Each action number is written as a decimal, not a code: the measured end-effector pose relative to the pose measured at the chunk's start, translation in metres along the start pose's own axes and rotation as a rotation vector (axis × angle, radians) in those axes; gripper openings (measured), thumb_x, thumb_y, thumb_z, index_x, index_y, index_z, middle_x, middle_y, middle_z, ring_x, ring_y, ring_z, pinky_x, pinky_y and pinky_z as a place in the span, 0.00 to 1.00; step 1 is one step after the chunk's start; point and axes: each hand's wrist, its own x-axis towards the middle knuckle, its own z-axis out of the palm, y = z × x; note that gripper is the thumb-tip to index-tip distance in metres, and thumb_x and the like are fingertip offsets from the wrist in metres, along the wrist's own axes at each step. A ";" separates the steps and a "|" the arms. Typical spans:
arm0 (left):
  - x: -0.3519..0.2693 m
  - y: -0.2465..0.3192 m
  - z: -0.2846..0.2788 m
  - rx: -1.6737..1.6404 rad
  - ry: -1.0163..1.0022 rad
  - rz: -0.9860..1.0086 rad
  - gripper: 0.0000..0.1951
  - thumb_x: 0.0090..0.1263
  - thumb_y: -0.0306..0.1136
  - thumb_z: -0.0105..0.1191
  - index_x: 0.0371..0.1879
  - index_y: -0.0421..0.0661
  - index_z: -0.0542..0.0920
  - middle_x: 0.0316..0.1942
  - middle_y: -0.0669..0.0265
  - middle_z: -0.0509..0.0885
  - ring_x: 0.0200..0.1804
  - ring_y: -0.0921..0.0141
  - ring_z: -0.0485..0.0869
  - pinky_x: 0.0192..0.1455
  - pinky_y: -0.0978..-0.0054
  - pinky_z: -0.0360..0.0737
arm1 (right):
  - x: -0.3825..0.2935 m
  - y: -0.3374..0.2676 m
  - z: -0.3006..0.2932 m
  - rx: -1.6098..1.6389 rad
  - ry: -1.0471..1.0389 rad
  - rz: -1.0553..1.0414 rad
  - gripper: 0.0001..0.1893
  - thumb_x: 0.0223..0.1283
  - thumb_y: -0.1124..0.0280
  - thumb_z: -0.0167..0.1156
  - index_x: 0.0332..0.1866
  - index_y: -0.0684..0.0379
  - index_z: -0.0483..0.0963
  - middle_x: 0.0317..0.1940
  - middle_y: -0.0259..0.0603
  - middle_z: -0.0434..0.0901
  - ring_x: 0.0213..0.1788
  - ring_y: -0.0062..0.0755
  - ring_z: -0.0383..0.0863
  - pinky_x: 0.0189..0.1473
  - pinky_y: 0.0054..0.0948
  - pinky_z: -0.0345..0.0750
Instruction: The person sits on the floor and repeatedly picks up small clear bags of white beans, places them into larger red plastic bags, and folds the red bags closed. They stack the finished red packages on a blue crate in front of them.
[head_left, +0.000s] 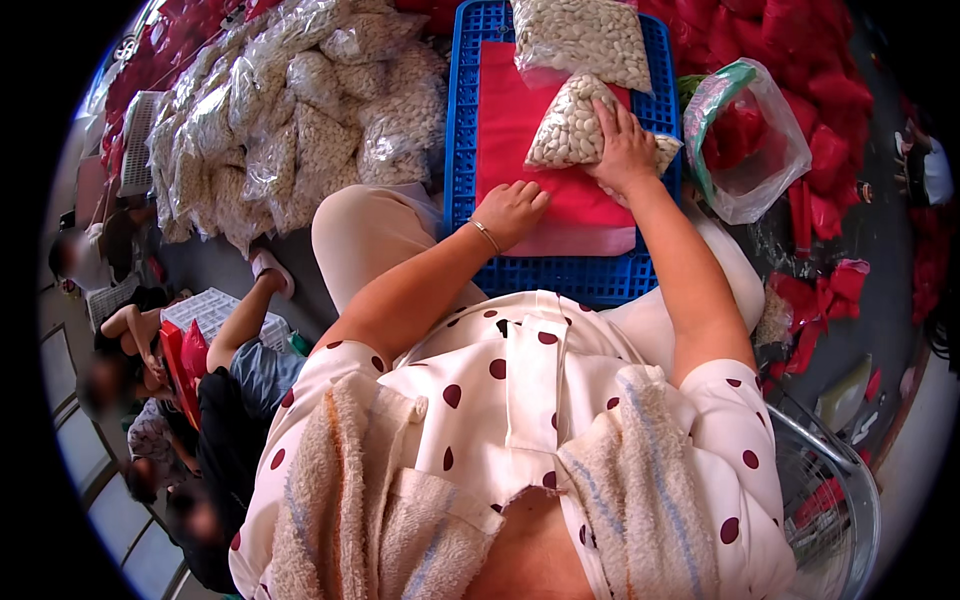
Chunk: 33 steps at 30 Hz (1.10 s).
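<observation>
My right hand (628, 150) grips a clear plastic bag of pale seeds or beans (564, 131) from its right side, with the thumb mostly hidden. That bag lies over a flat red bag or sheet (502, 127) with a paler pink strip along its near edge. My left hand (513, 214), with a bracelet at the wrist, rests on the red piece's near left part. Its fingers are curled, and whether they pinch the material is hidden. A second clear bag of pale seeds (581, 37) lies just beyond. All of this sits on an upturned blue plastic crate (461, 150) between my knees.
Many filled clear bags (300, 112) are heaped at left. Red bags (795, 45) pile up at right, near an open clear plastic bag (780, 150) with red material inside. Several people sit at far left around a white crate (217, 311). A metal-framed fan (825, 510) stands at lower right.
</observation>
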 end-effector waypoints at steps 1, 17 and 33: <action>-0.003 -0.006 -0.003 -0.018 0.028 0.059 0.14 0.58 0.31 0.50 0.44 0.49 0.76 0.40 0.66 0.76 0.44 0.65 0.77 0.44 0.66 0.75 | 0.003 -0.002 -0.011 -0.036 -0.064 0.011 0.56 0.35 0.50 0.73 0.74 0.37 0.48 0.70 0.48 0.56 0.70 0.49 0.59 0.65 0.50 0.61; -0.030 -0.004 -0.016 -0.049 -0.113 -0.226 0.26 0.60 0.25 0.47 0.61 0.46 0.70 0.72 0.65 0.59 0.36 0.61 0.85 0.36 0.63 0.82 | -0.003 0.038 -0.069 0.703 -0.197 0.056 0.36 0.40 0.78 0.70 0.62 0.47 0.71 0.45 0.42 0.83 0.45 0.31 0.83 0.50 0.26 0.76; -0.031 0.012 -0.024 -0.259 0.023 -0.250 0.34 0.54 0.20 0.50 0.65 0.33 0.59 0.75 0.57 0.45 0.38 0.54 0.85 0.36 0.61 0.83 | -0.087 -0.040 -0.041 0.814 -0.075 0.282 0.34 0.45 0.72 0.67 0.62 0.65 0.67 0.49 0.55 0.80 0.50 0.42 0.82 0.53 0.31 0.77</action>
